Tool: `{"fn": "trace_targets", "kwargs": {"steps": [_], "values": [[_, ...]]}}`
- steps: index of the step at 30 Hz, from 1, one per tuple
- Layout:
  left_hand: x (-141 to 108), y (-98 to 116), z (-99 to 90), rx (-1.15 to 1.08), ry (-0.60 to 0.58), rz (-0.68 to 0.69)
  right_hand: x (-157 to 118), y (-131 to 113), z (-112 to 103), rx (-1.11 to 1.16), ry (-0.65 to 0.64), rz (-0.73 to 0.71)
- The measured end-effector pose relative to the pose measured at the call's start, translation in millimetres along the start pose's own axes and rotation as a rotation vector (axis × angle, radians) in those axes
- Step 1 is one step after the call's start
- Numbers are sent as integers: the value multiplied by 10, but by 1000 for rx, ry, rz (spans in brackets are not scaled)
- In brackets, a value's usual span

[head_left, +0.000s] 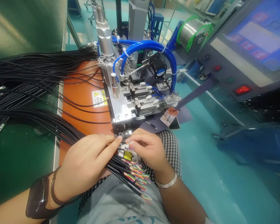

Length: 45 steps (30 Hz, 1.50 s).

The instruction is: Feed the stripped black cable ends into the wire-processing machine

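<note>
My left hand (91, 158) lies closed over a black cable, its thumb and fingers pressed together near the cable's stripped end. Fine coloured wires stick out of that end, and my right hand (149, 147) pinches them between thumb and fingertips. Below my left hand, a bundle of black cables (116, 166) fans out over my lap. Their stripped ends show red, green, blue, white and yellow wires (137, 174). Just beyond my fingertips stands the metal clamp fixture (122, 128) at the machine's near corner.
Black cables (21, 70) run from the left across an orange board (84, 90). The machine has thick blue air hoses (151, 45). A spool of solder wire (193, 35) stands behind. A control panel (252, 56) hangs at right. A phone (174, 123) and tweezers (151, 125) lie beside the machine.
</note>
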State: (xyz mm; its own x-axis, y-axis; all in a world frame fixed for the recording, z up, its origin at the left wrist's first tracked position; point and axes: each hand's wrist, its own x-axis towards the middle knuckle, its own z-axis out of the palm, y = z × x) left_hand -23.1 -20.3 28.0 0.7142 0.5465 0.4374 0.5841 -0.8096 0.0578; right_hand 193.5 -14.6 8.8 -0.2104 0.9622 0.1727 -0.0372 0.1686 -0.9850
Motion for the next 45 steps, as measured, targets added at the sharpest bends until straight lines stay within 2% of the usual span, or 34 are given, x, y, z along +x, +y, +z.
{"fn": "trace_targets", "kwargs": {"steps": [6, 11, 15, 20, 23, 27, 29, 31, 33, 35, 39, 41, 45], "values": [[7, -13, 35, -2, 11, 7, 49, -25, -21, 120, -44, 295], [48, -41, 153, 62, -13, -42, 57, 99, -118, 71, 64, 354], [111, -49, 268, 114, -16, -71, 54, 136, -114, -68, 70, 446], [175, -44, 316, 117, -33, -98, 86, 176, -94, -143, 125, 458], [185, -45, 300, 112, -35, -93, 100, 262, -138, -63, 128, 464], [163, -52, 266, 78, -25, -64, 95, 335, -219, 31, -2, 293], [148, -55, 251, 63, -18, -48, 85, 333, -251, -75, -74, 219], [137, -57, 242, 47, -3, -30, 73, 322, -274, -218, -71, 193], [129, -59, 239, 36, 10, -15, 58, 317, -289, -293, -17, 217], [123, -61, 245, 39, 11, -13, 40, 319, -299, -251, 24, 277], [117, -66, 279, 55, -2, -28, 7, 317, -291, -28, -16, 361], [121, -66, 297, 70, -10, -34, 2, 307, -266, -11, -25, 393], [138, -61, 316, 111, -39, -57, 18, 305, -179, -51, 48, 493]]}}
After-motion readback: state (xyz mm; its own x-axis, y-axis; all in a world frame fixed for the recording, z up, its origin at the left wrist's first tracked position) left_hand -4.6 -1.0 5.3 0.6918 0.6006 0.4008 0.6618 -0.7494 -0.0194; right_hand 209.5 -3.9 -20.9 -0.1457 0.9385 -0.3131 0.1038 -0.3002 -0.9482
